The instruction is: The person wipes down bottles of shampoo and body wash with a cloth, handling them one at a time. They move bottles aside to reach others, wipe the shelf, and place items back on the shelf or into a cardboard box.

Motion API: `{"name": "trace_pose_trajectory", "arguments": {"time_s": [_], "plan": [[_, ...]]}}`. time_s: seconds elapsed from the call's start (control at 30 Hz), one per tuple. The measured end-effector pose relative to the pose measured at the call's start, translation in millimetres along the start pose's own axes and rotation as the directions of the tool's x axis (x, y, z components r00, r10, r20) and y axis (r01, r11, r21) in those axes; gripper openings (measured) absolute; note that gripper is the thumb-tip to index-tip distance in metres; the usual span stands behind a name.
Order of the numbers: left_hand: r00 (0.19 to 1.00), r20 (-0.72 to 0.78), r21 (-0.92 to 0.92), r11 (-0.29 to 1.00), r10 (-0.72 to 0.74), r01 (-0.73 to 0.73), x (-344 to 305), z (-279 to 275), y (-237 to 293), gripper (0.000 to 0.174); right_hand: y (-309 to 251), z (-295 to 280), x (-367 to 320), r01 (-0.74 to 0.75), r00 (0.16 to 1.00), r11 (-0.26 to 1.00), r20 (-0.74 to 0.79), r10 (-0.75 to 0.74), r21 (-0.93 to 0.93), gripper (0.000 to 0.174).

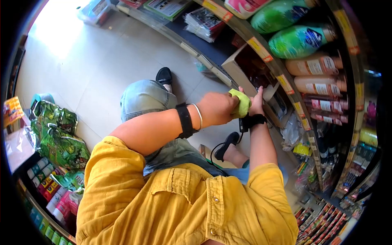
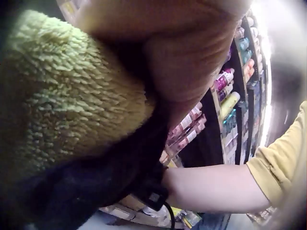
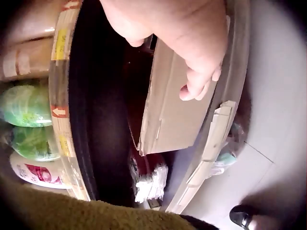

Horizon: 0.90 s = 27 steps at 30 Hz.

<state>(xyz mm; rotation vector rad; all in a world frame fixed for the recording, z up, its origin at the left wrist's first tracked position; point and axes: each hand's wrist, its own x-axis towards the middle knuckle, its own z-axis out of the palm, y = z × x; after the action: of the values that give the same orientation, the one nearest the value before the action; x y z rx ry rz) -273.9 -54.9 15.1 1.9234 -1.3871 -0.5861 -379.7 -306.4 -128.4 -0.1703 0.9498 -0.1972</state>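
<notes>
A fluffy yellow-green cloth [image 1: 244,104] is bunched in my left hand [image 1: 220,108], whose fingers are curled round it. In the left wrist view the cloth [image 2: 62,91] fills the left side, beside my left hand [image 2: 187,52]. It overlaps the right wrist area in the head view. My right hand [image 1: 257,102] has thumb and fingers spread apart, in front of an open cardboard box [image 1: 237,65] on the low shelf. In the right wrist view the right hand [image 3: 177,33] is over the box [image 3: 177,110], fingertips close to its outer face.
Shelves on the right hold green bottles [image 1: 300,41] and pinkish-brown bottles [image 1: 318,85]. Plastic-wrapped packets [image 1: 204,22] lie on the low shelf beyond the box. Green patterned bags [image 1: 61,134] stand at the left. A cable [image 1: 212,155] hangs near the right wrist, above the tiled floor [image 1: 110,53].
</notes>
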Motion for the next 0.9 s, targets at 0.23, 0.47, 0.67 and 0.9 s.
{"name": "trace_pose_trajectory", "arguments": {"time_s": [0.23, 0.47, 0.67, 0.9], "plan": [[0.999, 0.046, 0.038, 0.999, -0.021, 0.019, 3.3, -9.3, -5.6, 0.025, -2.9, 33.1, 32.8, 0.048, 0.982, 0.983, -0.19, -0.014, 0.175, 0.052], [0.998, 0.058, 0.103, 0.995, 0.007, -0.012, 8.8, -10.7, -6.8, 0.024, -23.5, 29.1, 33.6, -0.049, 0.982, 0.928, -0.151, 0.112, 0.37, 0.05], [0.994, 0.098, 0.124, 0.99, 0.05, -0.062, 7.1, -16.9, -6.1, 0.023, -29.7, 22.5, -5.9, 0.03, 1.0, 0.949, -0.019, -0.025, 0.312, 0.052], [0.993, 0.1, 0.119, 0.99, 0.059, -0.071, 2.8, -14.4, -5.9, 0.022, -2.4, 8.2, -36.4, 0.157, 0.988, 0.986, -0.014, -0.156, 0.056, 0.043]]}}
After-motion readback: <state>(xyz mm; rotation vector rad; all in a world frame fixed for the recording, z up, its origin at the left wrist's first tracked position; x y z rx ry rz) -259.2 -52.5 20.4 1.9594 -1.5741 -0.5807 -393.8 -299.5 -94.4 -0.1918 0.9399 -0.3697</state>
